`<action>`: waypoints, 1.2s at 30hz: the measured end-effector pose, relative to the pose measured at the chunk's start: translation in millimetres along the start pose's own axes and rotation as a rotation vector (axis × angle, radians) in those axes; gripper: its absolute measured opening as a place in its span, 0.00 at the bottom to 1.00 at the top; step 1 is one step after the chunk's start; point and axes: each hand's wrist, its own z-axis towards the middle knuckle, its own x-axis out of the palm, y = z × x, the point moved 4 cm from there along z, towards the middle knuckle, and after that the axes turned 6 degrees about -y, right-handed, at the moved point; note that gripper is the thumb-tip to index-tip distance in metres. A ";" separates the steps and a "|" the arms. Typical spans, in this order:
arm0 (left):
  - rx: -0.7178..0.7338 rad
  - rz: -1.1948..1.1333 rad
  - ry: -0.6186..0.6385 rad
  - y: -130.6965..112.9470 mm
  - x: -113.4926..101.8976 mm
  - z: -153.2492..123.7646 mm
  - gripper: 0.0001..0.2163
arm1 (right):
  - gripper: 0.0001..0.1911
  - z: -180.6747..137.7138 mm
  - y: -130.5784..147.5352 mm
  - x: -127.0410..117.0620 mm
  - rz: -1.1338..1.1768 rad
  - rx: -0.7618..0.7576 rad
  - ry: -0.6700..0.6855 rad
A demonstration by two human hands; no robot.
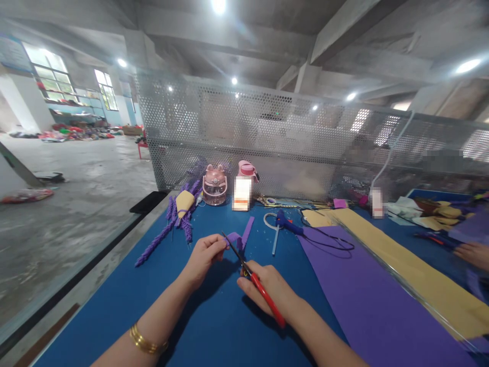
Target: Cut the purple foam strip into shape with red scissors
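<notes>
My left hand [205, 259] pinches one end of a purple strip [232, 238] over the blue table. Red-handled scissors [263, 293] are in my right hand [269, 288], their dark blades pointing up and left across the strip. Whether the blades touch the strip I cannot tell. Just behind lies another purple strip [248, 230], flat on the table. Beyond my left hand rests a bunch of purple flower stems [168, 234] with a yellow wrap [185, 204].
A blue glue gun [289, 224] with its cord lies near a white ring [269, 220]. Purple sheet [344, 285] and yellow sheet [397, 260] cover the right side. A pink cup [214, 186] stands before the perforated metal screen [244, 127]. Another person's hand [473, 253] is at far right.
</notes>
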 end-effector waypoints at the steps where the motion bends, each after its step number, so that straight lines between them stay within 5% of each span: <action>1: 0.001 0.001 0.001 0.3 -0.2 0.0 0.11 | 0.10 0.3 0.2 -0.2 0.000 0.001 -0.001; 36: -0.003 0.023 -0.006 -2.6 0.8 -0.3 0.12 | 0.09 -0.9 2.3 -2.3 -0.002 0.007 -0.008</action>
